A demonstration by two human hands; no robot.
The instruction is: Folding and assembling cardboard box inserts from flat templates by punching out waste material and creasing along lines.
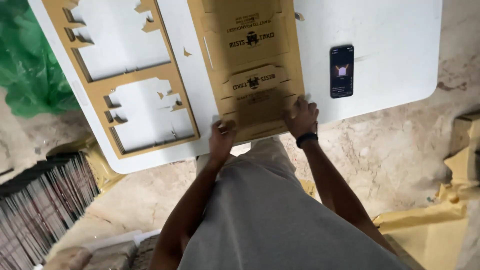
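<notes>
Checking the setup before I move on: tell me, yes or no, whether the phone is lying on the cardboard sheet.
No. The phone lies on the bare white table, apart from and right of the printed cardboard sheet.

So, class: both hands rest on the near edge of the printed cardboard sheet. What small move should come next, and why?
Probably press the die-cut box blank out of its sheet. The left hand and right hand already grip its near edge, and an emptied frame lies beside it on the white table.

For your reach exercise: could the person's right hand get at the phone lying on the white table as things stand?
Probably yes: the right hand rests on the cardboard sheet, the phone lies just beyond it, and only bare table shows between them.
</notes>
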